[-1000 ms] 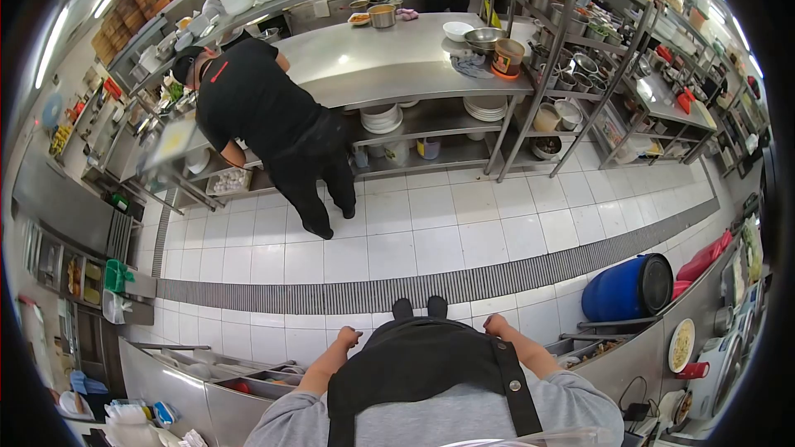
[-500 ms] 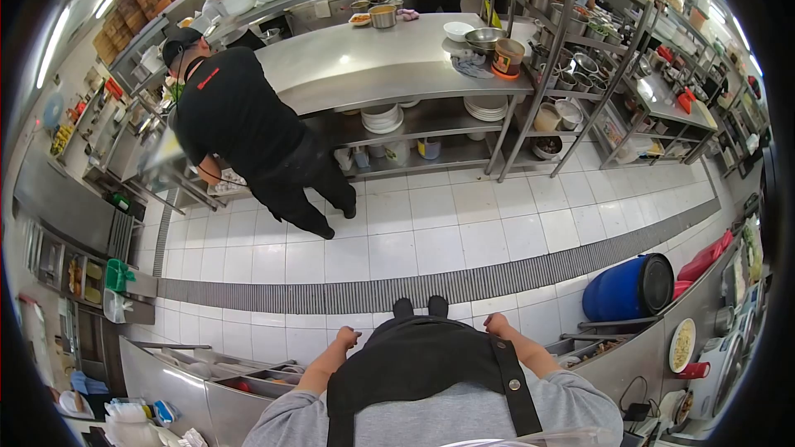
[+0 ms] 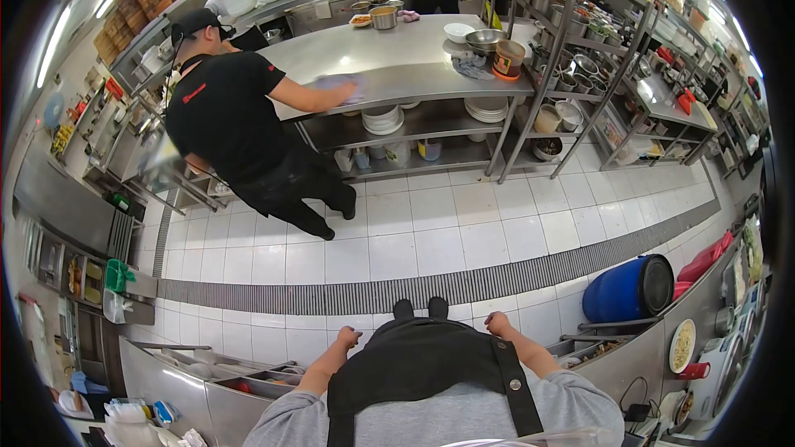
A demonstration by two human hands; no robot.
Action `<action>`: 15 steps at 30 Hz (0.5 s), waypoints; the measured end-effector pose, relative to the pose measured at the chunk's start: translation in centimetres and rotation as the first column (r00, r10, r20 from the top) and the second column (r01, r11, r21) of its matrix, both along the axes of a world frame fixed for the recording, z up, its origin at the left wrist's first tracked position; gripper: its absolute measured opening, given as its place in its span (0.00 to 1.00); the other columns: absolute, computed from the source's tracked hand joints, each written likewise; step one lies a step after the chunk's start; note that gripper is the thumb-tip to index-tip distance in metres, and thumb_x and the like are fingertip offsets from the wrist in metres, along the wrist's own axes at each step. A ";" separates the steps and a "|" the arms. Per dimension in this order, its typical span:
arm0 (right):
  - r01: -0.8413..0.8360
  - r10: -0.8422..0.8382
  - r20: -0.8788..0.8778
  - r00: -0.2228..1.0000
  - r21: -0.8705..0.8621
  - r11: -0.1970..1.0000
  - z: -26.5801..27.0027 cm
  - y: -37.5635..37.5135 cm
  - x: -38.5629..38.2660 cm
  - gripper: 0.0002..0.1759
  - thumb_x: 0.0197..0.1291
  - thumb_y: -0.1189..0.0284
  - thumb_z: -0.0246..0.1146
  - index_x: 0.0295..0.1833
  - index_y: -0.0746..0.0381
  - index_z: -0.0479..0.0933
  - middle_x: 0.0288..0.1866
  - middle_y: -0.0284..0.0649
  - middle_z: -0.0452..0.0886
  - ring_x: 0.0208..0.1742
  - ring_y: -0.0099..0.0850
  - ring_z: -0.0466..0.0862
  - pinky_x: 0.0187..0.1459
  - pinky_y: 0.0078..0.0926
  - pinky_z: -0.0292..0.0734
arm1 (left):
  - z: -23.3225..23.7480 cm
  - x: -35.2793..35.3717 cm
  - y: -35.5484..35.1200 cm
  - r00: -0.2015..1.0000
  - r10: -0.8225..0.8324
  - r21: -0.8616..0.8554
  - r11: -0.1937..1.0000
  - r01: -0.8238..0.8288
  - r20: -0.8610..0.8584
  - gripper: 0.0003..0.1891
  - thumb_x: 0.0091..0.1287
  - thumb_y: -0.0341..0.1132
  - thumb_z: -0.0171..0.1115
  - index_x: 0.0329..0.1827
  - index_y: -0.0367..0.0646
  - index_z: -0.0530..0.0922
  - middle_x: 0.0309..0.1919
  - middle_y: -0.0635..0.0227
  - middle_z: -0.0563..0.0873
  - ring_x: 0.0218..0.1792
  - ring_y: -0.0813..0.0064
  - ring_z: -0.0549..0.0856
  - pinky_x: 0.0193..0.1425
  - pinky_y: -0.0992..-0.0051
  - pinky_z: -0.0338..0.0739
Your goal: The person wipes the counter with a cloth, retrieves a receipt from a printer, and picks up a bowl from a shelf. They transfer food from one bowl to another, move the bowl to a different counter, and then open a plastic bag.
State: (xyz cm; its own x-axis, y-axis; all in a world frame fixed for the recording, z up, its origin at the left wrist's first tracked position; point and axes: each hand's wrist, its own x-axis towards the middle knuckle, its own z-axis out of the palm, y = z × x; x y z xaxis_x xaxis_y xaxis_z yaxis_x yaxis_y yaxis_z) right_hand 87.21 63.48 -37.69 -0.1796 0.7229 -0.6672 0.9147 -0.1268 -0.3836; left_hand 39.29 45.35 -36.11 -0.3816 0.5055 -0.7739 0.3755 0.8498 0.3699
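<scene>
Left hand: I see the left hand (image 3: 346, 336) curled into a loose fist at the left edge of the black apron (image 3: 422, 364), and nothing is held in it.
Right hand: the right hand (image 3: 497, 324) is also closed into a fist, at the right edge of the apron, and I see nothing in it.
Apron: it hangs in front of the body between the two hands, over a grey shirt (image 3: 464, 418). Whether the fists touch the fabric or are only just beside it, I cannot tell.
Feet: two dark shoe tips (image 3: 419, 307) show above the apron, just below the long floor grate (image 3: 497, 275).
Near the left hand: a steel counter (image 3: 166, 377) with inset containers is below and to the left, apart from the hand.
Near the right hand: a blue barrel (image 3: 627, 288) is to the right, well apart. A plate (image 3: 681, 345) with pale food is further right.
Co-worker: a person in a black shirt (image 3: 224, 116) stands at the steel table (image 3: 397, 58), with one arm stretched out and the hand on a pale cloth (image 3: 339, 85) on the table top.
Change since one second ago: this person was bent low toward the lower shelves and is now more upright, with the arm on the table. The cloth was not at this place before.
Not changed: both fists, the apron and the shoe tips are at the same places.
</scene>
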 end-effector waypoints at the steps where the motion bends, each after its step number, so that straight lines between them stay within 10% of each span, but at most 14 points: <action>1: -0.020 0.020 0.011 1.000 0.028 0.999 -0.1 0.0 0.0 0.06 0.40 0.77 0.62 0.27 0.56 0.81 0.33 0.44 0.82 0.38 0.38 0.81 0.43 0.31 0.76 | -0.1 -0.1 0.0 1.000 0.013 -0.003 1.000 -0.013 0.005 0.29 0.53 0.38 0.65 0.55 0.29 0.68 0.34 0.51 0.82 0.25 0.65 0.84 0.24 0.72 0.76; 15: 0.007 -0.006 -0.018 1.000 0.051 0.999 0.8 0.3 0.4 0.05 0.41 0.76 0.61 0.27 0.58 0.80 0.32 0.45 0.81 0.39 0.41 0.81 0.43 0.32 0.75 | 1.2 0.5 0.0 0.987 0.047 0.066 0.997 -0.037 -0.156 0.32 0.51 0.37 0.67 0.52 0.27 0.62 0.30 0.49 0.81 0.25 0.64 0.84 0.27 0.69 0.78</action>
